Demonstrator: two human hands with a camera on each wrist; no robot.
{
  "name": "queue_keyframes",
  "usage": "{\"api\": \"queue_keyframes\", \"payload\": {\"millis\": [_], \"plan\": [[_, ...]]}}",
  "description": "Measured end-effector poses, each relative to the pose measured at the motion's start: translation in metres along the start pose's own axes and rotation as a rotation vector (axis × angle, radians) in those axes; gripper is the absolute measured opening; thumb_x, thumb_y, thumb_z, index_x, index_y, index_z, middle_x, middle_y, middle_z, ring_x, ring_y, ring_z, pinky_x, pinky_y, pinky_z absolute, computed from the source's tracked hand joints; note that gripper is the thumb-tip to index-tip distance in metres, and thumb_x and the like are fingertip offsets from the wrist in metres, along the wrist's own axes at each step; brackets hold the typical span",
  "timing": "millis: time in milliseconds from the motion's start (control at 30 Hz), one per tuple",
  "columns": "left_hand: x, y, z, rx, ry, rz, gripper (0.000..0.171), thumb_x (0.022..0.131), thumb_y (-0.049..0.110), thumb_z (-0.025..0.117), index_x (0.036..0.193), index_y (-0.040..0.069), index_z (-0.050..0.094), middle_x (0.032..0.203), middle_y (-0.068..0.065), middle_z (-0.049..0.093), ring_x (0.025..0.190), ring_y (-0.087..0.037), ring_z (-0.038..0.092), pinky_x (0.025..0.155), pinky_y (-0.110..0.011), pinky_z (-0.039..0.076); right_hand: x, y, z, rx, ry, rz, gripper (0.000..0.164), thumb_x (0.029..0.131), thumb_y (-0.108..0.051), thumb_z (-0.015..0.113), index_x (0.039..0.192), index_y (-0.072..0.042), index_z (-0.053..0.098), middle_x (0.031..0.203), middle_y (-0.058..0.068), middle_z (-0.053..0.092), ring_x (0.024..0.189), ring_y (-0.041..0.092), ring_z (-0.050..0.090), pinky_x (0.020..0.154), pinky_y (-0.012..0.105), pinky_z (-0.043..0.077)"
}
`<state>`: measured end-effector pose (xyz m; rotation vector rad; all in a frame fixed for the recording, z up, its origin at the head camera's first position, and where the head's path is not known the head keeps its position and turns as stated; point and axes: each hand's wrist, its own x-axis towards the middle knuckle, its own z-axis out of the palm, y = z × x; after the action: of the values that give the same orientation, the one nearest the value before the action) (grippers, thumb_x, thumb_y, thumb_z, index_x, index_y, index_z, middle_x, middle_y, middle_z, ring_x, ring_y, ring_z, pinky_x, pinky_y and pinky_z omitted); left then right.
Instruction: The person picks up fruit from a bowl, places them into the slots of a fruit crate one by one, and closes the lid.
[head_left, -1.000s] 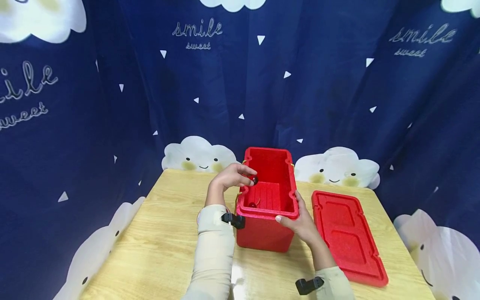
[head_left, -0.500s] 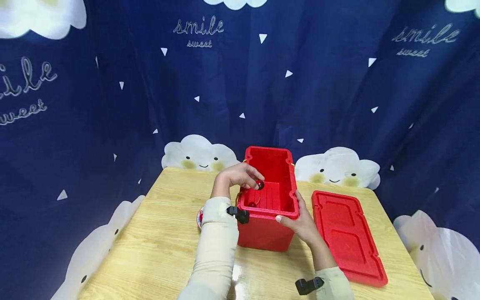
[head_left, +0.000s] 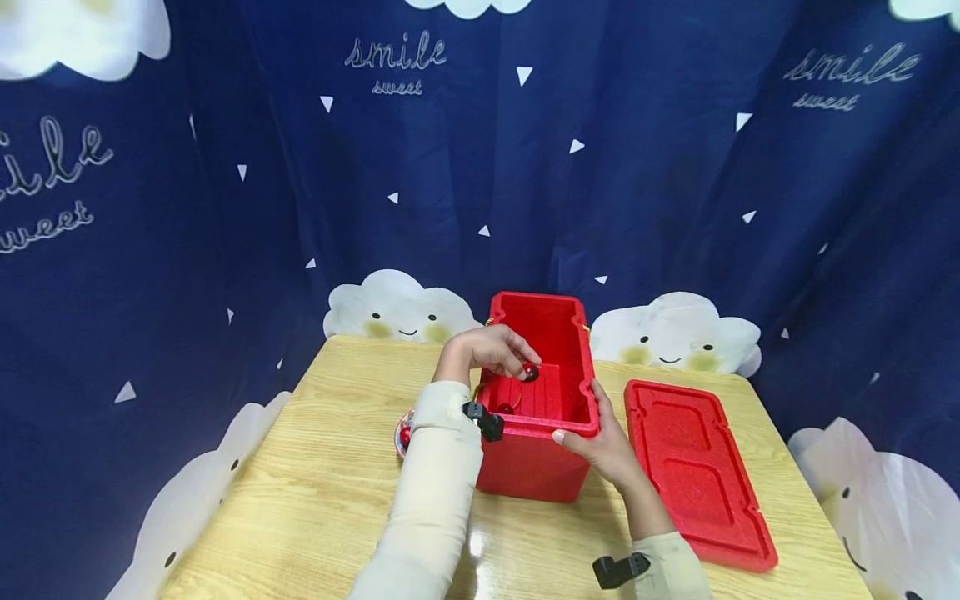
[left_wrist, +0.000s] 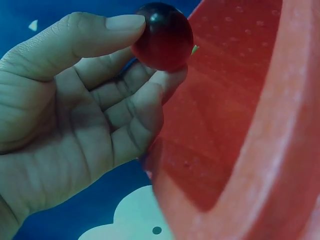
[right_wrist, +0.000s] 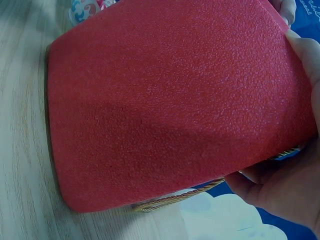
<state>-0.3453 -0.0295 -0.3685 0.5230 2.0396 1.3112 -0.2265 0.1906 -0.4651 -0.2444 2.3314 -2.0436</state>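
Observation:
Thumb and fingers of my left hand (head_left: 491, 348) pinch a glossy dark red cherry (left_wrist: 162, 37) over the opening of a red foam box (head_left: 532, 468). A second cherry (head_left: 506, 408) with a thin stem lies inside, near the front left corner. At the front right corner my right hand (head_left: 611, 450) grips the box, its thumb on the rim and its fingers along the side. In the right wrist view the box's textured wall (right_wrist: 165, 100) fills most of the picture.
A red lid (head_left: 701, 479) lies flat on the wooden table (head_left: 315, 492), right of the box. Partly hidden behind the left sleeve is a patterned plate (head_left: 398, 447) with red fruit on it. Gold cord (right_wrist: 185, 198) hangs along the box's side. Behind stands a blue curtain (head_left: 420, 167).
My left hand has moved right with the cherry, from the box's left rim to over its inside. More of the plate shows beside the sleeve. My right hand keeps its grip.

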Motion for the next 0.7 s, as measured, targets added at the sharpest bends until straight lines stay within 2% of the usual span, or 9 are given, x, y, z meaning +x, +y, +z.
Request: {"api": "queue_keyframes", "payload": {"millis": [233,500,700], "plan": [[0.014,-0.004,0.007,-0.064,-0.071,-0.024,0.034,0.074,-0.007,0.069,0.108,-0.004,0.067,0.082,-0.010,0.065,0.062,-0.018,0.054,0.062,-0.028,0.050,-0.010,-0.021,0.003,-0.006,-0.001,0.027,0.102,0.075,-0.009,0.075,0.148,-0.010,0.004,0.140,0.018,0.031,0.122,0.035,0.037,0.087,0.034,0.045],[0.024,-0.005,0.013,-0.096,-0.093,-0.046,0.033,0.072,-0.003,0.072,0.105,0.000,0.069,0.093,-0.013,0.067,0.078,-0.022,0.060,0.070,-0.036,0.053,-0.002,0.006,-0.003,-0.048,0.019,-0.010,0.103,0.075,-0.016,0.076,0.149,-0.020,0.005,0.140,0.013,0.033,0.121,0.032,0.039,0.088,0.036,0.045],[0.027,0.000,0.012,-0.130,-0.111,-0.128,0.035,0.072,-0.003,0.072,0.107,-0.002,0.068,0.095,-0.013,0.067,0.081,-0.023,0.060,0.073,-0.038,0.052,0.001,0.009,-0.003,-0.059,0.019,-0.023,0.103,0.073,-0.019,0.078,0.149,-0.021,0.007,0.139,0.013,0.035,0.121,0.033,0.039,0.086,0.035,0.047]]}}
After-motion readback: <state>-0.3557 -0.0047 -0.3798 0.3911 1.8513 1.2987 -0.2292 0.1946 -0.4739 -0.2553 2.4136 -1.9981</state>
